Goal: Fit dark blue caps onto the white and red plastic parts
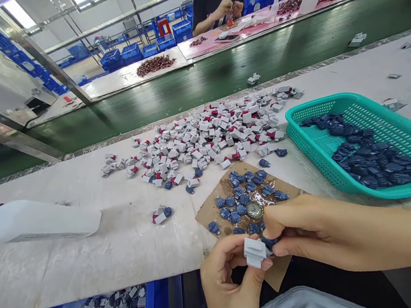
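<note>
My left hand (pixel 227 279) pinches a light grey plastic part (pixel 255 252) with a stepped, blocky shape. Against it, my right hand (pixel 305 229) presses a small dark blue fist-shaped piece (pixel 271 242) between thumb and fingers; the joint between the two is partly hidden. Just beyond both hands lies a brown cardboard sheet (pixel 210 210), wet and glossy in places, with several blue fist-shaped pieces (pixel 243 199) and a bottle cap (pixel 254 210) on it. A heap of grey and dark red parts (pixel 207 137) spreads behind the cardboard.
A teal basket (pixel 312 161) with dark blue pieces stands at right. A white bottle (pixel 46 219) lies at left, above a blue bin (pixel 156 302) of assembled-looking parts. Behind the heap runs a green conveyor belt (pixel 171 92) carrying a few parts. Across it, a person (pixel 210 9) works with both hands.
</note>
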Demonstrator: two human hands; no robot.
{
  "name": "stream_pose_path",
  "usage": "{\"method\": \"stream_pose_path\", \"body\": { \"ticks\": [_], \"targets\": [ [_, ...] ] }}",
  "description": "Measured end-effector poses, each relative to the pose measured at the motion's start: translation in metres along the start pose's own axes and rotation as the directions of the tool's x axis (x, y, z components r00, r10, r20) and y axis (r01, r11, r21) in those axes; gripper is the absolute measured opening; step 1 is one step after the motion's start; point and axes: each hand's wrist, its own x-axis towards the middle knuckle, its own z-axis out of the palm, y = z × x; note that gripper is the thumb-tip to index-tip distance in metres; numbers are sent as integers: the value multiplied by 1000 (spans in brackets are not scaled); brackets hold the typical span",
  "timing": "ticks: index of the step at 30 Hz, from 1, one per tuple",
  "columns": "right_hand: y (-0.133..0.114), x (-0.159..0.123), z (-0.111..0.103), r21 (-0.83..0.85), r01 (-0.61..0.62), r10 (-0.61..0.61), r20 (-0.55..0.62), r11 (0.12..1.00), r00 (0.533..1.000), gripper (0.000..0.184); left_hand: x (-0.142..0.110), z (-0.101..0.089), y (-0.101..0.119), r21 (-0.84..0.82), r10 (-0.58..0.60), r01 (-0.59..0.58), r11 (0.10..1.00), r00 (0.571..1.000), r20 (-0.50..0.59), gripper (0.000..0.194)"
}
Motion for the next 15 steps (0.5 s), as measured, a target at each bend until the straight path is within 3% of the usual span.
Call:
{"method": "stream_pose_path", "body": {
  "ticks": [4,10,15],
  "targets": [
    [8,-2,4,58,5,-5,-3,998,1000,17,-1,4,-5,-12,0,0,1000,1000,-16,19],
    [25,-8,9,76,-64,63,11,995,998,20,-4,12,-11,-98,-123,121,988,992,-14,24],
    [31,-4,6,164,-91,78,84,982,993,22,-1,16,-19,-124,-149,149,981,989,14,23]
  ]
}}
